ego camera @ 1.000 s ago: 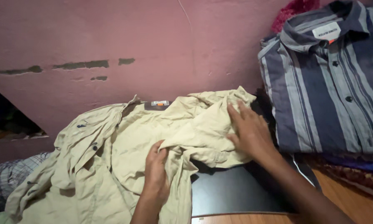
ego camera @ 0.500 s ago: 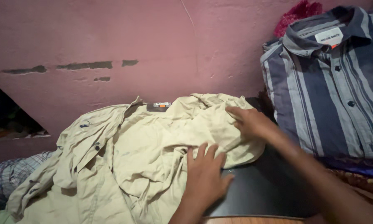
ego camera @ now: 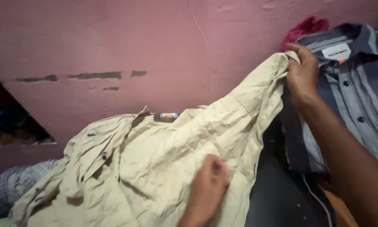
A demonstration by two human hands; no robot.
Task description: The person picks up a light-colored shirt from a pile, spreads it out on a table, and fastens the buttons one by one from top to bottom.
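Beige shirt (ego camera: 163,159) in right hand (ego camera: 302,71)

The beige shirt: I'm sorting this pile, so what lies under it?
Beneath the beige shirt, a dark surface shows at its right edge and checked cloth at its left. Everything under its middle is covered.

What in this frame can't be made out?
Head view only:
- Left hand: blurred, so its fingers' grip on the beige shirt is unclear.
- Right hand: fingertips buried in the shirt's lifted edge.
- Striped shirt: cut off by the right edge.
- Dark surface: mostly covered.
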